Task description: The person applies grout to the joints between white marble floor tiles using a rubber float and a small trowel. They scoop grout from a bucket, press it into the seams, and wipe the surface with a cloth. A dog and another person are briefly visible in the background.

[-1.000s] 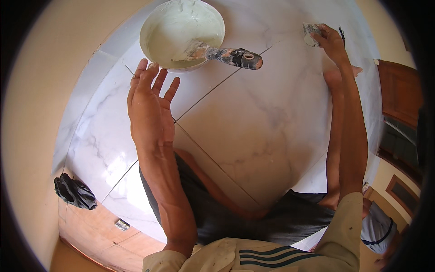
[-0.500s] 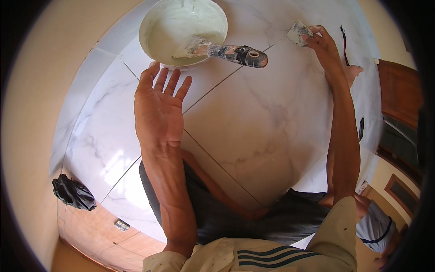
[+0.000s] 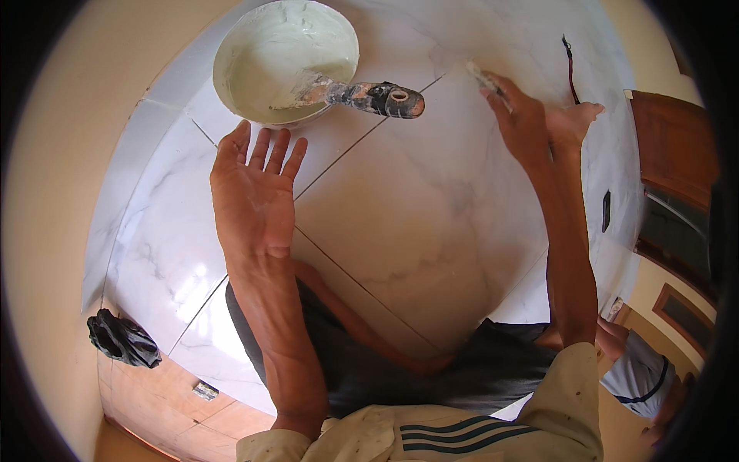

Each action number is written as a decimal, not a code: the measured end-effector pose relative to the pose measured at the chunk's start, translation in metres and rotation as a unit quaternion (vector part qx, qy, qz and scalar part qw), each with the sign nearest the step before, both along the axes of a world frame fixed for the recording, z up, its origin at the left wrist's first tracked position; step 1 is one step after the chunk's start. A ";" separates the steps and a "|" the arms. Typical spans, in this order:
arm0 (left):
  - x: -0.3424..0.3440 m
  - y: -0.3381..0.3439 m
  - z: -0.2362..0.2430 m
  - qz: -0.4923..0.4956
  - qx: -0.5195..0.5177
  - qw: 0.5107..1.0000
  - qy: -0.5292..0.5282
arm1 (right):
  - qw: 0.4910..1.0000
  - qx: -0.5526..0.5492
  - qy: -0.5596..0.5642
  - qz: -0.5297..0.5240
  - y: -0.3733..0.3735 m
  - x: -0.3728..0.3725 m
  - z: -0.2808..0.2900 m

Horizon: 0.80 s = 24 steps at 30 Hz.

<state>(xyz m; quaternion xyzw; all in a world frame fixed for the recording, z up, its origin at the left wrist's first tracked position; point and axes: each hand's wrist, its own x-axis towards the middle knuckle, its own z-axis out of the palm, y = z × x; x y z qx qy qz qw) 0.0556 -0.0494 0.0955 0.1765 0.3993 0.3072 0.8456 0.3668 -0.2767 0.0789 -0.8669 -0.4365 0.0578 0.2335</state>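
Note:
My left hand (image 3: pixel 258 192) is held palm up with its fingers stretched out and nothing in it. Its fingertips come close to the near rim of a white bowl (image 3: pixel 350 38), which holds a pale, whitish paste. A putty knife (image 3: pixel 369 98) with a dark, smeared handle rests across that rim, its blade in the paste. To the right, my right hand (image 3: pixel 525 119) pinches a small flat scraper piece (image 3: pixel 486 77), coated in pale paste and seen nearly edge-on. This piece is over or against the marbled tiles near a dark joint line; whether it touches them I cannot tell.
Marbled white tiles (image 3: pixel 431 254) cover the floor around my folded legs. A black plastic bag (image 3: pixel 123 339) lies at the left by the wall. Right of my right hand are my bare foot (image 3: pixel 573 122), a dark cable (image 3: pixel 570 73) and a black strip (image 3: pixel 606 210). Another person's sleeve (image 3: pixel 639 373) shows lower right.
My right hand has moved left and slightly nearer, turning the scraper piece from face-on to edge-on. My left hand stays open. The whole view has shifted a little, carrying the bowl leftward.

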 end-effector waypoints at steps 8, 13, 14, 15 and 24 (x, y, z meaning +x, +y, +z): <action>0.010 0.002 -0.002 -0.003 -0.043 0.999 -0.019 | 0.983 0.057 -0.170 0.041 0.041 -0.024 -0.038; 0.003 0.002 -0.001 0.008 -0.027 1.000 -0.009 | 0.986 -0.076 0.148 -0.007 0.051 -0.070 0.032; 0.007 -0.002 -0.001 0.003 -0.031 0.999 -0.013 | 0.954 0.080 0.289 -0.012 0.032 -0.031 0.014; 0.004 -0.003 -0.002 0.005 -0.029 1.000 -0.006 | 0.911 0.115 0.389 -0.072 0.033 -0.016 0.028; 0.005 -0.001 -0.006 0.019 -0.033 0.999 -0.026 | 0.833 0.193 0.482 -0.189 0.002 0.010 0.022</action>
